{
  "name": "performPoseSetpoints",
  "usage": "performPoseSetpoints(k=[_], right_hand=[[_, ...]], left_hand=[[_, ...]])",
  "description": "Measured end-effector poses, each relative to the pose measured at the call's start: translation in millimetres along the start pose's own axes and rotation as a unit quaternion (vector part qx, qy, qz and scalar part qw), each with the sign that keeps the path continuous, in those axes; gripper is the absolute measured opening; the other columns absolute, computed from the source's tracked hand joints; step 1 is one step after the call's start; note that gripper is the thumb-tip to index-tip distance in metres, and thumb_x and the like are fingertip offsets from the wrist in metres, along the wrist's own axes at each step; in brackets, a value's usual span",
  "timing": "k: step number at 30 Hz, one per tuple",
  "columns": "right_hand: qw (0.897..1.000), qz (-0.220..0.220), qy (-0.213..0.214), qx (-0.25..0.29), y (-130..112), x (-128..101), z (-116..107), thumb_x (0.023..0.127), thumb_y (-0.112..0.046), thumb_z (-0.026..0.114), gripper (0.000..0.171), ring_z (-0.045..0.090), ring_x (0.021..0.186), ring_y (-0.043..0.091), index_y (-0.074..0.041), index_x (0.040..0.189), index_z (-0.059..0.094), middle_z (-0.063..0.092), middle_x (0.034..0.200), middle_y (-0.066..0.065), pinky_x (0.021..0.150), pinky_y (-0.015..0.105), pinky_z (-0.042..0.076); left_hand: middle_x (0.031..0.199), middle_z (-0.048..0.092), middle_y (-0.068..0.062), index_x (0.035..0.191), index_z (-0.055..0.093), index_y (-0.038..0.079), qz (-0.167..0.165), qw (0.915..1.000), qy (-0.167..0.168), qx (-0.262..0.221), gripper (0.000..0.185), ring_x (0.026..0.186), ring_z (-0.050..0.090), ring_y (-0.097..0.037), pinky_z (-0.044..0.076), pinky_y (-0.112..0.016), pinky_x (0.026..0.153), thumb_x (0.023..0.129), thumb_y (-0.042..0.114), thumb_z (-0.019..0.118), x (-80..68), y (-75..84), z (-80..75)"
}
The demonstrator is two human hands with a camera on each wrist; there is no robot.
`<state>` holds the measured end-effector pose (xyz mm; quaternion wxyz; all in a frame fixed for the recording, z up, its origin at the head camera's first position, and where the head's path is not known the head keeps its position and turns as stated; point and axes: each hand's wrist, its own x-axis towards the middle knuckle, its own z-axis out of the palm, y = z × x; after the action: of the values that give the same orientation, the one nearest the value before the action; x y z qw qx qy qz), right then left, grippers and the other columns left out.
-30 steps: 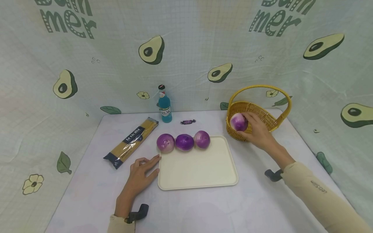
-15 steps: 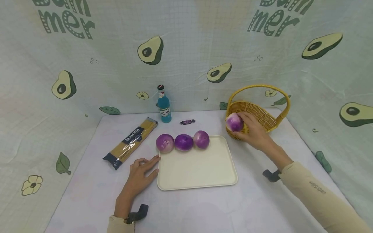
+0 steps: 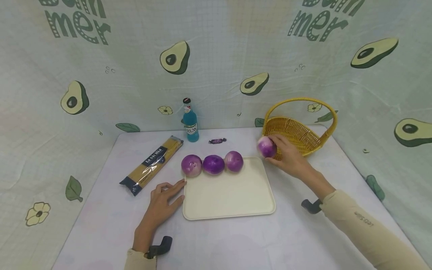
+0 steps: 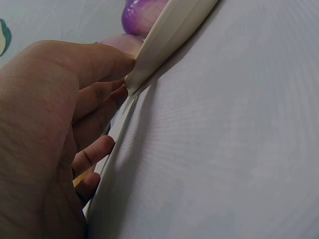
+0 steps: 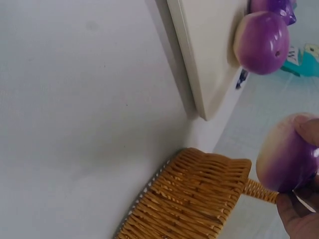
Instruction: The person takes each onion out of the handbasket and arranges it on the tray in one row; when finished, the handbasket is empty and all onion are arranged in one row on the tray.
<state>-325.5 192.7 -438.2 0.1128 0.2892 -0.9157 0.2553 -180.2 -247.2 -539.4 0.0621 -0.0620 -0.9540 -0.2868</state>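
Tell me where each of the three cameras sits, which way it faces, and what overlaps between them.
Head: above the table, facing forward and down; shows both hands, left hand by the tray, right hand holding an onion.
Left wrist: low beside the tray's edge; shows the left hand's fingers.
Right wrist: looks past the basket toward the tray; shows fingertips on the held onion.
Shared: tray and onions appear in all three.

Fingers [image 5: 299,219] hold a purple turnip [image 5: 285,155] above the wicker basket [image 5: 192,199].
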Motion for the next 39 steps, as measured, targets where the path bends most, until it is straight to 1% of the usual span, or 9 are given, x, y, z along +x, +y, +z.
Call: performPoseSetpoints(k=[8, 13, 17, 21, 24, 29, 32, 36, 39], right_hand=[[1.0, -0.014, -0.01, -0.004, -2.6, -0.1, 8.3, 0.081, -0.015, 0.085, 0.079, 0.047, 0.13, 0.04, 0.005, 0.145, 0.043, 0.044, 0.144, 0.02, 0.103, 0.054, 0.043], [1.0, -0.026, -0.012, 0.002, -2.2, -1.1, 14.3, 0.081, -0.012, 0.085, 0.078, 0.047, 0.129, 0.038, 0.006, 0.145, 0.044, 0.045, 0.143, 0.02, 0.103, 0.052, 0.043], [0.999, -0.03, -0.019, -0.004, -2.5, -2.3, 18.9, 0.081, -0.013, 0.085, 0.079, 0.047, 0.13, 0.038, 0.006, 0.146, 0.043, 0.045, 0.143, 0.02, 0.103, 0.051, 0.043], [0.999, -0.024, -0.029, -0.003, -3.3, -2.6, 24.0, 0.081, -0.012, 0.085, 0.08, 0.046, 0.13, 0.038, 0.005, 0.146, 0.042, 0.044, 0.143, 0.02, 0.105, 0.051, 0.042], [0.999, -0.013, -0.047, 0.0, -4.6, -2.7, 28.5, 0.081, -0.012, 0.085, 0.081, 0.044, 0.133, 0.038, 0.005, 0.147, 0.041, 0.043, 0.145, 0.02, 0.107, 0.051, 0.04], [0.997, -0.005, -0.071, -0.001, -7.8, -2.9, 33.6, 0.082, -0.013, 0.084, 0.08, 0.039, 0.136, 0.04, 0.007, 0.147, 0.041, 0.04, 0.148, 0.023, 0.107, 0.052, 0.038], [0.997, -0.007, -0.071, -0.004, -9.1, -2.7, 35.2, 0.082, -0.013, 0.084, 0.08, 0.039, 0.137, 0.041, 0.008, 0.146, 0.041, 0.04, 0.148, 0.025, 0.107, 0.052, 0.039], [0.998, -0.022, -0.062, -0.006, -8.5, -2.1, 39.3, 0.08, -0.01, 0.085, 0.079, 0.04, 0.135, 0.042, 0.011, 0.143, 0.043, 0.043, 0.145, 0.026, 0.107, 0.052, 0.039], [0.998, -0.031, -0.059, -0.005, -6.8, -2.8, 43.1, 0.078, -0.006, 0.086, 0.078, 0.043, 0.133, 0.042, 0.013, 0.141, 0.044, 0.045, 0.142, 0.026, 0.107, 0.052, 0.039]], left_hand=[[0.15, 0.049, 0.011, 0.146, 0.053, 0.034, -0.007, 1.0, -0.004, 0.001, 0.051, 0.122, 0.039, -0.021, 0.023, -0.049, 0.103, 0.097, 0.039, 0.063, 1.5, 0.5, 0.5], [0.15, 0.049, 0.011, 0.146, 0.053, 0.033, -0.007, 1.0, -0.005, 0.001, 0.051, 0.122, 0.039, -0.021, 0.023, -0.049, 0.102, 0.097, 0.039, 0.063, 2.3, 0.0, 1.8], [0.15, 0.049, 0.01, 0.146, 0.053, 0.033, -0.005, 1.0, -0.004, -0.002, 0.051, 0.121, 0.04, -0.022, 0.023, -0.049, 0.102, 0.097, 0.039, 0.063, 2.1, 0.2, 2.0], [0.149, 0.05, 0.01, 0.146, 0.053, 0.032, -0.001, 1.0, -0.001, 0.002, 0.051, 0.121, 0.04, -0.022, 0.024, -0.049, 0.102, 0.097, 0.039, 0.063, 1.4, -0.1, 2.2], [0.149, 0.05, 0.009, 0.146, 0.054, 0.031, -0.001, 1.0, -0.001, 0.005, 0.05, 0.121, 0.041, -0.023, 0.024, -0.05, 0.102, 0.097, 0.039, 0.064, -0.1, -0.5, 2.2], [0.149, 0.05, 0.01, 0.146, 0.052, 0.032, -0.006, 0.9999, -0.009, 0.013, 0.051, 0.122, 0.04, -0.024, 0.023, -0.051, 0.103, 0.097, 0.041, 0.062, -1.5, -0.8, 1.6], [0.149, 0.05, 0.011, 0.147, 0.052, 0.033, -0.003, 0.9999, -0.007, 0.012, 0.051, 0.122, 0.04, -0.023, 0.023, -0.05, 0.102, 0.097, 0.041, 0.062, -0.3, -1.1, 1.1], [0.149, 0.05, 0.011, 0.146, 0.053, 0.033, -0.003, 0.9999, -0.002, 0.01, 0.051, 0.121, 0.04, -0.022, 0.023, -0.05, 0.102, 0.097, 0.039, 0.064, 1.2, -1.2, 0.7], [0.149, 0.05, 0.011, 0.146, 0.053, 0.033, -0.007, 0.9999, -0.005, 0.015, 0.051, 0.121, 0.041, -0.023, 0.023, -0.051, 0.103, 0.097, 0.04, 0.063, 2.0, -1.2, 1.6]])
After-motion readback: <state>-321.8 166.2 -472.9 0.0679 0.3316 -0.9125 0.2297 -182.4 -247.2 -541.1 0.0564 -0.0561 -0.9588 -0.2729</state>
